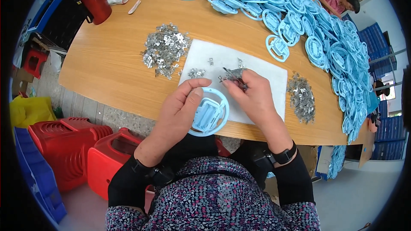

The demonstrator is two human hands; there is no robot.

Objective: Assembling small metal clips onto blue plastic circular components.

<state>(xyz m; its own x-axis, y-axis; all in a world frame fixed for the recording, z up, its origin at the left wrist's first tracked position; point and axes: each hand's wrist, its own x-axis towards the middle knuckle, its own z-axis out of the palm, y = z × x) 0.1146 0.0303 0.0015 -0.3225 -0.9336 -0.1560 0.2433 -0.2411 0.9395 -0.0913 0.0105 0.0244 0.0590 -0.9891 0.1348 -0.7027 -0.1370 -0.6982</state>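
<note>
My left hand point(179, 105) grips a light blue round plastic frame point(212, 112) by its upper left rim, thumb and fingers closed on it. The frame is tilted at the table's near edge, with a rectangular moulded centre inside its ring. To the right, my right hand point(252, 93) pinches a thin dark tweezers-like tool point(229, 73) above a white mat point(269, 73). A tiny metal piece point(220, 78) shows by its fingertips; whether it is held, I cannot tell. Small metal clips point(197, 73) lie on the mat beyond my left hand.
Metal clips are heaped left of the mat point(165, 49) and right of it point(301, 98). A large pile of blue frames point(314, 49) covers the far and right side. A red flask point(93, 1) stands far left; red stools point(68, 149) are below. Another person point(333, 1) sits beyond the pile.
</note>
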